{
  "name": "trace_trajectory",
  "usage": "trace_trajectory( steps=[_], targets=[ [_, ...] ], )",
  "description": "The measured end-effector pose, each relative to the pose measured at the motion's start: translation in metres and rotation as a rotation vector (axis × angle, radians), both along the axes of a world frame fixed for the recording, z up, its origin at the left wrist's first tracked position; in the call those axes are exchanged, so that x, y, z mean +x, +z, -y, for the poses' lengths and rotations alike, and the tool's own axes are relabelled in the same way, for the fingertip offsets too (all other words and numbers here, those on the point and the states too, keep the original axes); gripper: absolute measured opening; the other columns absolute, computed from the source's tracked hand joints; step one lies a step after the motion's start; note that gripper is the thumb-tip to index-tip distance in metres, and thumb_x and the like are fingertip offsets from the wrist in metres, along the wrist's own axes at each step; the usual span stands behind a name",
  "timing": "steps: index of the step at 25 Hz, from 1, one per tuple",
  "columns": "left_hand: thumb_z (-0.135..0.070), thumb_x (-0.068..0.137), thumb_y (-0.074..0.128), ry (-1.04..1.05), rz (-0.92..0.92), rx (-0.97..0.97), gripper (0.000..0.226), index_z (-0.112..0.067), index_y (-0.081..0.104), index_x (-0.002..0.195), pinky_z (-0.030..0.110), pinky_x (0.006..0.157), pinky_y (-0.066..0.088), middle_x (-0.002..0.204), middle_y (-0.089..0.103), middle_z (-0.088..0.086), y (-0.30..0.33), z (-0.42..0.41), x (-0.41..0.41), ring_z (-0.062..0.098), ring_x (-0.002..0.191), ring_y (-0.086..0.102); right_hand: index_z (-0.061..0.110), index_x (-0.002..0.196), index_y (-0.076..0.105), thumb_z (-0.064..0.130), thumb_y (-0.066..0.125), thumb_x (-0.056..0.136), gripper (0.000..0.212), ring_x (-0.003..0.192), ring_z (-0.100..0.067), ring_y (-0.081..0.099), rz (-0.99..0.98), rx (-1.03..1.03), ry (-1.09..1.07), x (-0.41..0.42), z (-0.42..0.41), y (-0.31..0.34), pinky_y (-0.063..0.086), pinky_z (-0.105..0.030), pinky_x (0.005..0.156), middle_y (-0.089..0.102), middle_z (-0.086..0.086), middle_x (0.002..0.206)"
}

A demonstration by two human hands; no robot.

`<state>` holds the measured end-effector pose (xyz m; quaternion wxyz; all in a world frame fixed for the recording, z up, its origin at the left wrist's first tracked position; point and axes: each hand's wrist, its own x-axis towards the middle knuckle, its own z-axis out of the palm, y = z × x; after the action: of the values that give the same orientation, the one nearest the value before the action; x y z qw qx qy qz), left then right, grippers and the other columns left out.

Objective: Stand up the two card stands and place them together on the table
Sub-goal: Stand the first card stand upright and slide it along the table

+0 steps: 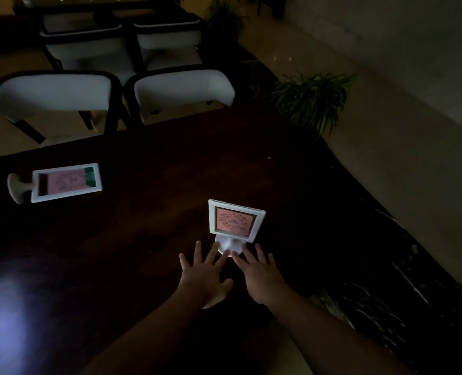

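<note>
Both hands, left (202, 277) and right (259, 277), spread flat, empty, fingertips at the upright stand (235, 223). Fallen stand (62, 182) lies far left: light, rigid plastic, probably best gripped by the frame edges.

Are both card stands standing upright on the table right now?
No, only the near card stand by the hands is upright; the far card stand lies flat on the table.

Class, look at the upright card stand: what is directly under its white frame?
Under the upright card stand is its round white base on the dark table; fingertips cover the base's near edge.
</note>
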<state>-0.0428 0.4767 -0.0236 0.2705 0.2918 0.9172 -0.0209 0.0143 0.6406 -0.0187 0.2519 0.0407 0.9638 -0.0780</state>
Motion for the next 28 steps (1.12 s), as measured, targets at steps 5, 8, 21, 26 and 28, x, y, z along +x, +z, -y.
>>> trace_trajectory(
  steps=[5,8,21,26,28],
  targets=[
    [-0.073,0.086,0.027,-0.069,0.018,0.042,0.083,-0.042,-0.013,0.153,0.076,0.106,-0.006,0.163,-0.022,-0.001,-0.003,-0.01,-0.02,0.042,0.142,-0.029,0.037,0.157,-0.001,0.011,0.051,0.095,0.086,0.15,-0.035,-0.016,0.033,0.001,-0.077,-0.01,-0.006,0.0,0.0,-0.06,0.12,-0.011,0.001,0.168],
    [-0.073,0.087,0.029,-0.106,0.028,0.051,0.084,-0.041,-0.013,0.153,0.077,0.105,-0.006,0.163,-0.023,-0.001,-0.005,-0.015,-0.032,0.042,0.141,-0.029,0.037,0.157,-0.002,0.009,0.053,0.094,0.088,0.15,-0.035,-0.016,0.047,0.006,-0.108,-0.016,-0.01,-0.001,0.001,-0.06,0.12,-0.012,0.001,0.168],
    [-0.076,0.082,0.022,-0.065,-0.007,0.036,0.082,-0.046,-0.012,0.15,0.078,0.103,-0.008,0.164,-0.02,-0.003,-0.013,-0.082,-0.077,0.043,0.143,-0.025,0.035,0.157,-0.002,0.008,0.053,0.094,0.089,0.15,-0.035,-0.015,0.02,-0.014,-0.072,-0.059,-0.078,-0.007,0.004,-0.061,0.12,-0.01,0.001,0.168],
    [-0.076,0.083,0.024,0.005,-0.018,0.019,0.082,-0.046,-0.013,0.15,0.078,0.104,-0.006,0.163,-0.021,-0.003,-0.014,-0.123,-0.09,0.043,0.143,-0.025,0.036,0.157,-0.001,0.009,0.054,0.093,0.089,0.15,-0.035,-0.015,-0.007,-0.036,-0.023,-0.084,-0.124,-0.013,0.003,-0.062,0.119,-0.012,0.002,0.167],
    [-0.076,0.084,0.023,0.02,-0.028,0.005,0.081,-0.046,-0.013,0.15,0.078,0.104,-0.005,0.163,-0.021,-0.003,-0.012,-0.144,-0.098,0.044,0.143,-0.024,0.036,0.157,-0.002,0.009,0.055,0.093,0.091,0.15,-0.036,-0.016,-0.011,-0.037,-0.002,-0.095,-0.144,-0.016,0.002,-0.061,0.119,-0.013,0.002,0.167]
  ],
)
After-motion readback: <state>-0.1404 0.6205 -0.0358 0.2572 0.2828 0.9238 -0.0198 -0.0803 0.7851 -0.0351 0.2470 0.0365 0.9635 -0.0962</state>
